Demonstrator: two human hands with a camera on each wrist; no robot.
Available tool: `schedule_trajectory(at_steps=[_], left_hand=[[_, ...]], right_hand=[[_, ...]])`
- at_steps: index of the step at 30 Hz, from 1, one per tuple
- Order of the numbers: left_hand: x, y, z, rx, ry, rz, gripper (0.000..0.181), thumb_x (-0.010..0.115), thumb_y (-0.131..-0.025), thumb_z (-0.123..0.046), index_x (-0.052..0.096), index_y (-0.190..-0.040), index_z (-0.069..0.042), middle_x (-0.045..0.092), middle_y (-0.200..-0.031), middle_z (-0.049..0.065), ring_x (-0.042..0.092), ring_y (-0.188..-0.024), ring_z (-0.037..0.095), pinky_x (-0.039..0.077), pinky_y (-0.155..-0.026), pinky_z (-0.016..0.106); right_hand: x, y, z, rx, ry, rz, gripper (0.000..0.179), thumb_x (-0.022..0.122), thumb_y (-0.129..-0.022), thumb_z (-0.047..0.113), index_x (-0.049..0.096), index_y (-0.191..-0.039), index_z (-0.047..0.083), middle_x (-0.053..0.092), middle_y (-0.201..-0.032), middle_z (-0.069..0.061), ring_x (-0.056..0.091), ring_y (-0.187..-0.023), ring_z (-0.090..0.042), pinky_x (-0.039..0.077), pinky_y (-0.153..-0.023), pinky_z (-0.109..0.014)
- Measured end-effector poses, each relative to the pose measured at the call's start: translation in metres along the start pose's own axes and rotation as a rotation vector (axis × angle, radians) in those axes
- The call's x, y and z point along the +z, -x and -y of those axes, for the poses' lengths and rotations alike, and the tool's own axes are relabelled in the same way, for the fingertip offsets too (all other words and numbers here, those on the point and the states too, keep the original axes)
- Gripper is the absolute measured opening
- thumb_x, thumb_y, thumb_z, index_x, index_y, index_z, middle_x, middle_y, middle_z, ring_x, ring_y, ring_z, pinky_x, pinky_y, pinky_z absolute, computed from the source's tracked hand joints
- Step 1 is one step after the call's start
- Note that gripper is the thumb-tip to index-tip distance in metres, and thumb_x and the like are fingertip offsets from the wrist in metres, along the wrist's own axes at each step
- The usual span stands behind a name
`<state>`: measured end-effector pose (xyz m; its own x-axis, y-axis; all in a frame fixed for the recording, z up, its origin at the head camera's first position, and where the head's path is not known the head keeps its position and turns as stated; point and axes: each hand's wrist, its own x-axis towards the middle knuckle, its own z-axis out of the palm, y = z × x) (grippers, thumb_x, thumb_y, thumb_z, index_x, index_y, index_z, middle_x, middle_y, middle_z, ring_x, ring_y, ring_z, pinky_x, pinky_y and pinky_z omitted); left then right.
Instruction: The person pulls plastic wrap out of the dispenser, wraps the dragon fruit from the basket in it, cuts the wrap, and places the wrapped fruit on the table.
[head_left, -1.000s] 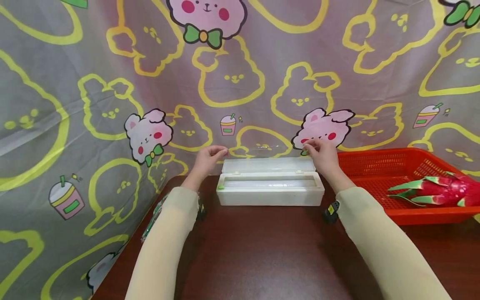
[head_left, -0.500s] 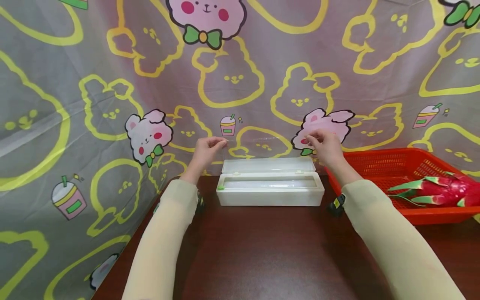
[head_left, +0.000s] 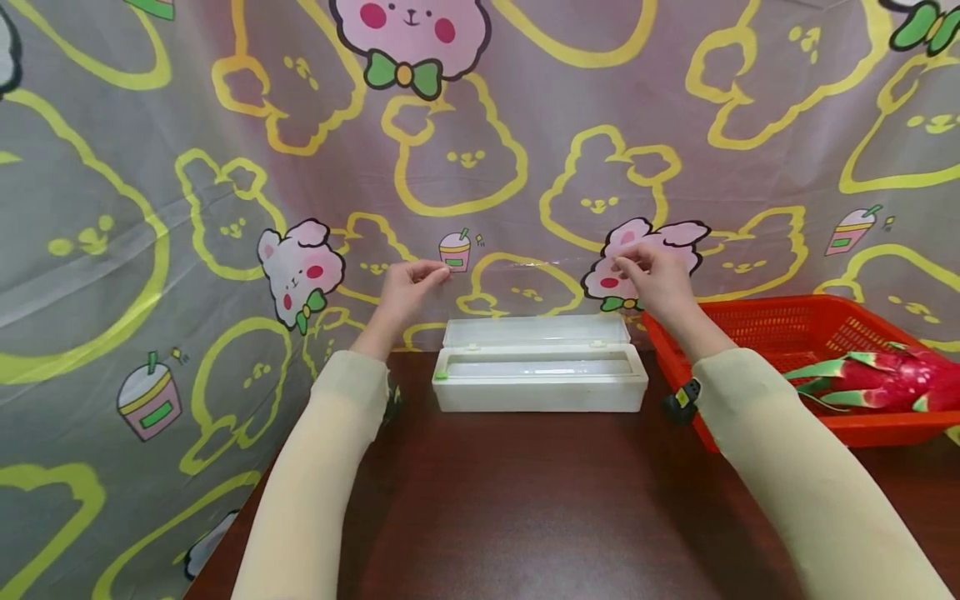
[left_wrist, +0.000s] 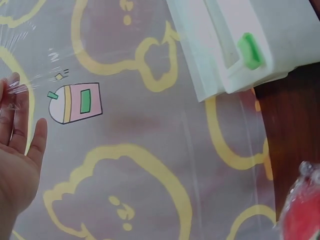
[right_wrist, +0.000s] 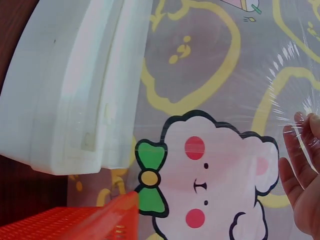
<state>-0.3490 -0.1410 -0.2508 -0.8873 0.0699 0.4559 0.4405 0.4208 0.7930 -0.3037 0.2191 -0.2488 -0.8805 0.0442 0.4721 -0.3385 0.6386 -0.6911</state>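
The left hand's grip (head_left: pixel 408 287) was drawn in tight, thumb against fingertips, pinching one end of a sheet of clear film (head_left: pixel 531 263). The right hand's grip (head_left: pixel 660 279) was closed the same way on the other end. The film stretched between them in the air, well above the tabletop (head_left: pixel 525 500), showing mostly as glints and fine creases gathering at the fingers; how far its lower edge reached could not be told.

Below the film and between the forearms sat a long white box (head_left: pixel 540 396), its translucent lid (head_left: pixel 536 332) raised at the back. A shiny roll (head_left: pixel 540 367) lay inside the slot, and a small green piece (head_left: pixel 442 374) was at its left end. Pale sleeves (head_left: pixel 352 417) covered both forearms.

To the right, a red basket (head_left: pixel 832 433) stood on the tabletop, holding a red fruit with green-tipped scales (head_left: pixel 892 379). The left wrist view caught a red thing in clear wrapping (left_wrist: pixel 302 215), cut off by the corner. Behind everything hung a grey cloth (head_left: pixel 525 92) printed with yellow outlines and pink cartoon animals.
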Motion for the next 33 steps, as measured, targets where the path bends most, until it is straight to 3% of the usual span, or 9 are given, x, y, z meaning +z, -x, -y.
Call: schedule_trajectory(at_steps=[7,12,18,25,30,33], left_hand=[[-0.008,-0.002,-0.014,0.014,-0.036,0.011,0.027,0.068,-0.093,-0.023,0.073,-0.106,0.0,0.073,-0.097,0.01,0.064,-0.093,0.019,0.049,-0.084,0.032],[-0.01,-0.005,-0.02,0.01,-0.047,-0.011,0.027,0.069,-0.092,-0.024,0.074,-0.107,-0.002,0.072,-0.098,0.011,0.062,-0.091,0.017,0.047,-0.077,0.028],[-0.012,-0.008,-0.025,0.075,0.0,-0.033,0.025,0.069,-0.092,-0.019,0.073,-0.105,0.003,0.071,-0.097,0.018,0.063,-0.089,0.028,0.044,-0.069,0.023],[-0.014,-0.009,-0.031,0.096,0.014,-0.044,0.027,0.068,-0.092,-0.021,0.072,-0.106,0.001,0.072,-0.099,0.015,0.066,-0.088,0.017,0.048,-0.077,0.025],[-0.016,-0.008,-0.038,0.112,0.02,-0.051,0.026,0.068,-0.092,-0.02,0.072,-0.106,0.002,0.072,-0.097,0.015,0.066,-0.088,0.017,0.05,-0.079,0.026],[-0.018,-0.007,-0.043,0.127,0.018,-0.048,0.025,0.068,-0.092,-0.019,0.072,-0.105,0.002,0.071,-0.096,0.016,0.066,-0.087,0.018,0.05,-0.078,0.025]], right_hand=[[-0.006,-0.001,0.007,-0.031,0.002,-0.016,0.025,0.056,-0.1,0.023,0.066,-0.11,0.003,0.066,-0.106,-0.019,0.057,-0.09,-0.027,0.045,-0.072,-0.023],[-0.011,-0.003,0.01,-0.08,0.005,-0.035,0.024,0.057,-0.099,0.023,0.067,-0.108,0.003,0.068,-0.104,-0.019,0.059,-0.091,-0.027,0.043,-0.066,-0.015],[-0.018,-0.004,0.015,-0.134,0.023,-0.062,0.023,0.059,-0.098,0.023,0.069,-0.105,0.003,0.069,-0.101,-0.017,0.058,-0.088,-0.025,0.042,-0.063,-0.015],[-0.025,-0.006,0.022,-0.141,0.006,-0.055,0.025,0.058,-0.098,0.023,0.068,-0.108,0.002,0.068,-0.101,-0.018,0.056,-0.087,-0.022,0.042,-0.061,-0.015],[-0.03,-0.008,0.024,-0.149,0.02,-0.057,0.024,0.058,-0.099,0.023,0.069,-0.108,0.003,0.068,-0.099,-0.016,0.053,-0.067,-0.017,0.042,-0.052,-0.019],[-0.033,-0.01,0.025,-0.162,0.029,-0.059,0.023,0.058,-0.099,0.022,0.069,-0.107,0.004,0.069,-0.099,-0.016,0.053,-0.064,-0.013,0.041,-0.051,-0.019]])
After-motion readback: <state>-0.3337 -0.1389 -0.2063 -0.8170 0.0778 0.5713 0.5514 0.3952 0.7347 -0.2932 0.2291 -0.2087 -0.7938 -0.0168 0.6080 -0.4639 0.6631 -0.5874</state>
